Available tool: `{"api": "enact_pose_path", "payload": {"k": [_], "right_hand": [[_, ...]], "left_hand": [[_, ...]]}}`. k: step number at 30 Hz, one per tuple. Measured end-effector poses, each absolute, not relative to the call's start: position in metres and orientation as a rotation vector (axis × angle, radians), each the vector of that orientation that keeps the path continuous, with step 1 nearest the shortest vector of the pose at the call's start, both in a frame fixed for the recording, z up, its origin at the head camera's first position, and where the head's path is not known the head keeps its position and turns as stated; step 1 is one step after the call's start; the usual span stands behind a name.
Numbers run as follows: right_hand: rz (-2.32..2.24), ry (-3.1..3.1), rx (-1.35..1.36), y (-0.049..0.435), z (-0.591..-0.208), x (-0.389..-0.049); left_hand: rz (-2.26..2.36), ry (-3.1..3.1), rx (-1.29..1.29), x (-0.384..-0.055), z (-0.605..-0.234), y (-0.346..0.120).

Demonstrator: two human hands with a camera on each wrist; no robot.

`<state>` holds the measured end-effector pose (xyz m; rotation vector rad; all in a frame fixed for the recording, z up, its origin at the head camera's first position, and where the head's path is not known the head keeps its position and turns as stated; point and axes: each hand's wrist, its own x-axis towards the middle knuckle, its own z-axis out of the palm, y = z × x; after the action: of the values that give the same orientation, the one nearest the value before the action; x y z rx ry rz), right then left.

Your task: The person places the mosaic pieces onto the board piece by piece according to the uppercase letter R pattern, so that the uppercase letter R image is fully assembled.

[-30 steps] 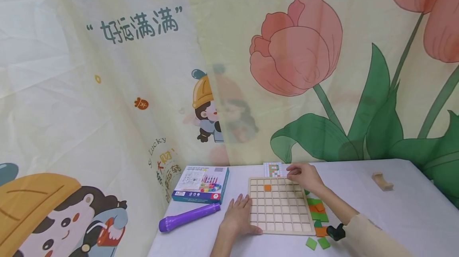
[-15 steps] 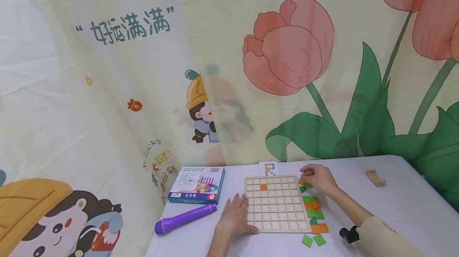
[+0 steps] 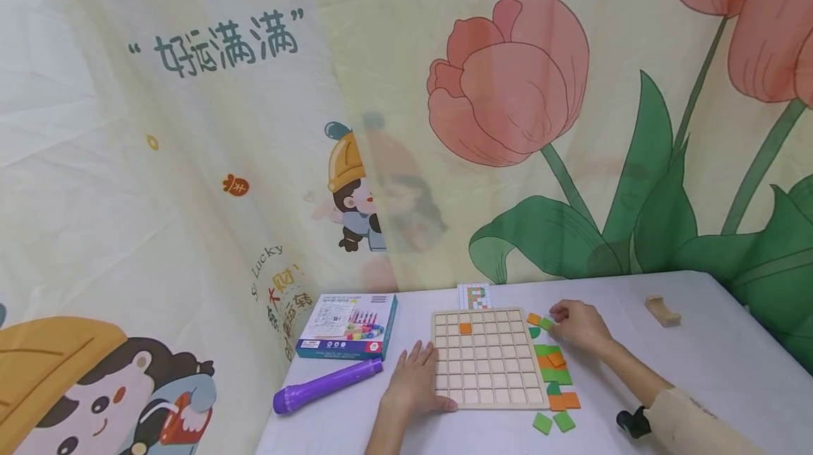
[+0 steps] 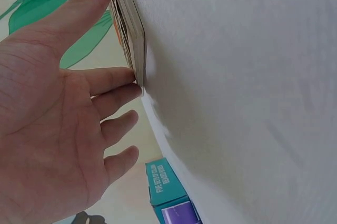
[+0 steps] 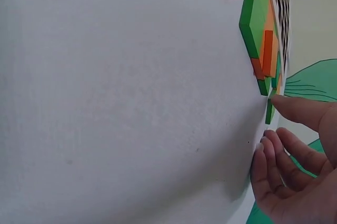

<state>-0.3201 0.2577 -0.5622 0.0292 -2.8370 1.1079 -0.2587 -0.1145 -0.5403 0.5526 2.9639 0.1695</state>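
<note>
A square wooden grid board [image 3: 488, 362] lies on the white table, with one orange tile [image 3: 466, 329] in an upper-left cell. My left hand [image 3: 413, 379] rests along its left side, fingers extended and thumb at the front corner; the left wrist view shows the fingertips against the board's edge. Beyond the board's upper right, my right hand [image 3: 581, 328] is low over the table, fingers loosely bent. In the right wrist view its thumb tip is right at a small green tile [image 5: 270, 107], with a gap between thumb and fingers. An orange square [image 3: 533, 319] lies beside that green tile.
More green and orange tiles [image 3: 556, 375] line the board's right side, and two green squares [image 3: 564, 421] lie nearer the front. A patterned card [image 3: 474, 295] sits behind the board. Left are a box [image 3: 346, 324] and a purple tube [image 3: 327, 386]; far right, a curved wooden block [image 3: 663, 310].
My right hand has moved right from the board's top right corner, over the tiles there, and now sits just beyond them. My left hand stays at the board's left side.
</note>
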Motion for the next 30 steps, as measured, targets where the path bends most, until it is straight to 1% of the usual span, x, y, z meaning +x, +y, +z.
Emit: {"api": "enact_pose_path", "payload": {"k": [11, 17, 30], "right_hand": [[1.069, -2.85, -0.035, 0.254, -0.565, -0.316], [1.032, -2.794, 0.034, 0.251, -0.57, -0.317], [1.157, -2.73, -0.035, 0.247, -0.564, -0.314]], "left_hand": [[0.178, 2.964, 0.555, -0.257, -0.538, -0.114], [0.187, 2.963, 0.556, -0.258, -0.539, -0.114], [0.239, 2.957, 0.554, -0.257, -0.539, -0.113]]}}
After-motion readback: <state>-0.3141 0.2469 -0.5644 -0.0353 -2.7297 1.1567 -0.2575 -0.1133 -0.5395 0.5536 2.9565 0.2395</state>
